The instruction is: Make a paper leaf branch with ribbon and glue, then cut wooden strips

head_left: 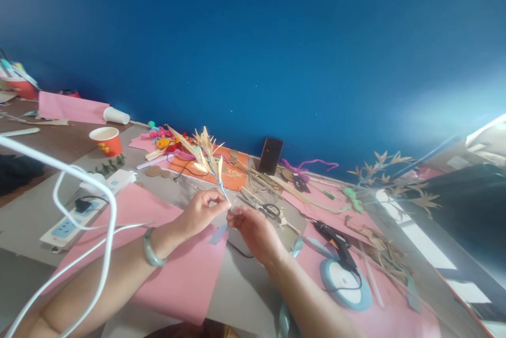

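Observation:
A stem with pale, pointed, dried-looking petals (205,153) stands upright, leaning slightly left, its lower part wrapped in light blue. Near the stem's lower end, my left hand (203,211) pinches it between thumb and fingers. My right hand (255,230) is closed at the stem's bottom tip, close to the left fingertips; its palm side is turned up. A short piece of blue ribbon (219,234) shows just below the hands, over pink paper (177,280). To the right, a roll of light blue ribbon (346,282) lies on another pink sheet.
A black glue gun (336,243) and scissors (271,210) lie to the right. A phone (271,155) leans on the blue wall. On the left are a red cup (106,142), a power strip (87,211) and a white cable (113,222). A petalled branch (387,174) stands at right.

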`<act>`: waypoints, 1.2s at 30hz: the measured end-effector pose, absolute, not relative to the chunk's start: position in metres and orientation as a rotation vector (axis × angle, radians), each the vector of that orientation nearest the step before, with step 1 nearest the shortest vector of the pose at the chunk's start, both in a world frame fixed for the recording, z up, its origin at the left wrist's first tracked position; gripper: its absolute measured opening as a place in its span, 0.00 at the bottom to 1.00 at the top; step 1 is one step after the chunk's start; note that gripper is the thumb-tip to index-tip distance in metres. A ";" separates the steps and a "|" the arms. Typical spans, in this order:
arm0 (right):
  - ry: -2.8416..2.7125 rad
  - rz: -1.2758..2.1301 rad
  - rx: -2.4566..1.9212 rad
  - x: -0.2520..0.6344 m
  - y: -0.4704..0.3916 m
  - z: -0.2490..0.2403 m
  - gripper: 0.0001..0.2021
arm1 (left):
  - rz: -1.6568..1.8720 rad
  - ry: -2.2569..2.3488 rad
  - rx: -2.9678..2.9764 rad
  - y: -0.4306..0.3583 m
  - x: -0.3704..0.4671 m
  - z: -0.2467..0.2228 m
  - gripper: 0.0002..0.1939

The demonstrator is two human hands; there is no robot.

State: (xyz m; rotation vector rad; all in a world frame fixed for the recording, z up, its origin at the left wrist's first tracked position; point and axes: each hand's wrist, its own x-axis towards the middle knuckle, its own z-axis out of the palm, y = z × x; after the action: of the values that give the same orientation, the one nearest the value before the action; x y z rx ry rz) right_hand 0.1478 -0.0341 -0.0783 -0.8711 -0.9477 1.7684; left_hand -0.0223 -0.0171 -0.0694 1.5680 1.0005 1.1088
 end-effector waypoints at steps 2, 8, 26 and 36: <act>-0.933 1.760 -0.890 0.148 -0.035 -0.078 0.09 | 1.127 1.019 1.587 -0.018 -0.022 -0.070 0.09; -0.979 1.694 -0.967 0.148 -0.037 -0.075 0.10 | 1.190 1.049 1.634 -0.020 -0.018 -0.067 0.09; -2.091 0.104 -1.044 0.152 -0.054 -0.070 0.09 | 1.211 1.114 1.575 -0.019 -0.018 -0.076 0.11; -1.851 0.275 -1.066 0.155 -0.057 -0.071 0.07 | 1.224 1.085 1.540 -0.020 -0.018 -0.074 0.12</act>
State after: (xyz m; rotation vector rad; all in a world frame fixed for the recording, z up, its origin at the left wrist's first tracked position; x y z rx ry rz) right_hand 0.1550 -0.0566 -0.0705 -1.0659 -1.8506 0.2755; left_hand -0.0182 -0.0204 -0.0737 1.5399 1.0850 1.2240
